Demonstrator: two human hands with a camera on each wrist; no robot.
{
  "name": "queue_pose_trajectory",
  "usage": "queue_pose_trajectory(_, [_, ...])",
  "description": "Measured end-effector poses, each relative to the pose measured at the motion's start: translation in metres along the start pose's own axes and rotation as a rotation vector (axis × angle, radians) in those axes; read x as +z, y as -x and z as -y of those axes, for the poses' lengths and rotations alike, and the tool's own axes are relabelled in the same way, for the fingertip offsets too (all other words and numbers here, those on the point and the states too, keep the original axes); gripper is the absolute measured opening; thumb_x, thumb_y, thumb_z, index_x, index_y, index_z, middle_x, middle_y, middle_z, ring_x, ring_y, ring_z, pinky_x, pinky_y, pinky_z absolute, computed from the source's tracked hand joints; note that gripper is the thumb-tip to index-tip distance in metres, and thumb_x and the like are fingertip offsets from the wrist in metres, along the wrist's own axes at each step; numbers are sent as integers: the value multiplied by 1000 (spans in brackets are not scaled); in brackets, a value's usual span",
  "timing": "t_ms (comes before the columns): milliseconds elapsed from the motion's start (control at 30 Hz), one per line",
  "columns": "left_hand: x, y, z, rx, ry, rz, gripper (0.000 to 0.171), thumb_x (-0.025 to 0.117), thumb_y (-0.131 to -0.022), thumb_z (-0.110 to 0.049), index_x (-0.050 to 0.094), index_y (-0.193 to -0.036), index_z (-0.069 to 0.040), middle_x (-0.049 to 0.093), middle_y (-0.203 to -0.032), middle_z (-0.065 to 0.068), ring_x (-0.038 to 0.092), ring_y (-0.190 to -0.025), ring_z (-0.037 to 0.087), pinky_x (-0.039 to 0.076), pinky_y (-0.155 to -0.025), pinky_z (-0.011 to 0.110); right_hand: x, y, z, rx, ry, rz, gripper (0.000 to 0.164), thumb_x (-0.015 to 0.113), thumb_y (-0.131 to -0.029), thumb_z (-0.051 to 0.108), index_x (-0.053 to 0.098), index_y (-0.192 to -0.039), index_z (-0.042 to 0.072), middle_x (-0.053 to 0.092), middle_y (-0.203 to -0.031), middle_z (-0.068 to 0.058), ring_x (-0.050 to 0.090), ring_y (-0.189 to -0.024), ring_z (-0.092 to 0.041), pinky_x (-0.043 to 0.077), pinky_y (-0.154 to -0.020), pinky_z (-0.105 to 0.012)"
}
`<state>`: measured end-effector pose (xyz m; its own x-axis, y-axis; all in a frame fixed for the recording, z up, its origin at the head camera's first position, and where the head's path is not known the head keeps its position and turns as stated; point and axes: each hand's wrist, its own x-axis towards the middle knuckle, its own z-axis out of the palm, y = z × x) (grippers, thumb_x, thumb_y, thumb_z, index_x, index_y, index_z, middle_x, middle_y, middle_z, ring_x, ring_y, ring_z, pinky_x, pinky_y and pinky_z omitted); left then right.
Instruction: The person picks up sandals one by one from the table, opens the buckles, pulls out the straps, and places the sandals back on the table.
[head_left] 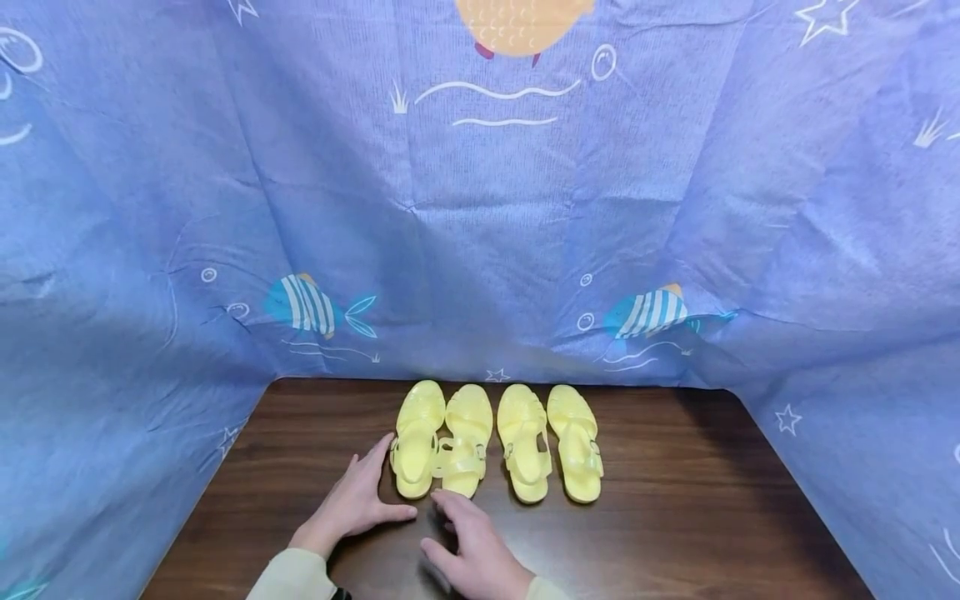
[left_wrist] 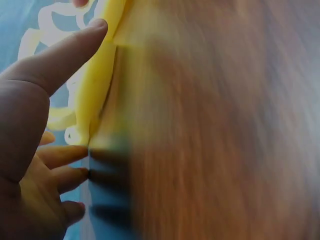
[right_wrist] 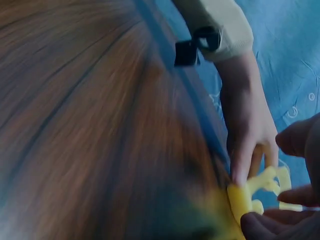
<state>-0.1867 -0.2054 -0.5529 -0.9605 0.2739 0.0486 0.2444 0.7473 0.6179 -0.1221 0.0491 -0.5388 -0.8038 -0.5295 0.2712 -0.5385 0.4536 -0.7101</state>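
Note:
Several pale yellow jelly sandals stand side by side in the head view, toes toward the back. My left hand [head_left: 360, 496] is spread beside the leftmost sandal [head_left: 416, 454], fingertips at its outer side and thumb near its heel. Just below the heel of the second sandal [head_left: 468, 412] is my right hand [head_left: 480, 546], fingers loosely bent and thumb apart. The left wrist view has the thumb [left_wrist: 65, 55] overlapping a yellow sandal [left_wrist: 95, 85], other fingers loosely extended. In the right wrist view, fingers of both hands come close around a sandal [right_wrist: 240, 200].
Two more sandals, one with its toe [head_left: 521, 408] right of the middle and another [head_left: 572, 408] beyond it, complete the row. Under them is a dark brown wooden table [head_left: 675, 517]. A blue cloth [head_left: 480, 250] with printed fish hangs behind and along both sides.

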Motion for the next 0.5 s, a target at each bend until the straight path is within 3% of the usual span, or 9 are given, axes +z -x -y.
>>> queue_pose_trajectory(167, [10, -8, -6, -9, 58, -15, 123, 93, -72, -57, 30, -161, 1, 45, -159, 24, 43, -147, 43, 19, -119, 77, 6, -12, 5, 144, -76, 5, 66, 70, -99, 27, 47, -151, -5, 56, -149, -19, 62, -127, -26, 56, -97, -29])
queue_pose_trajectory(300, [9, -8, -8, -32, 52, -32, 115, 91, -75, -55, 35, -158, 0, 50, -155, 22, 46, -144, 46, 21, -119, 75, 11, -20, 8, 233, -152, -24, 73, 72, -97, 27, 42, -154, -8, 55, -149, -22, 65, -123, -29, 58, -94, -29])
queue_pose_trajectory(500, [6, -3, -8, -44, 24, -55, 101, 92, -75, -53, 47, -149, -1, 59, -147, 19, 52, -138, 44, 26, -119, 72, 22, -26, 7, 285, -244, -47, 69, 74, -95, 24, 46, -150, -6, 59, -140, -15, 65, -120, -26, 59, -89, -25])
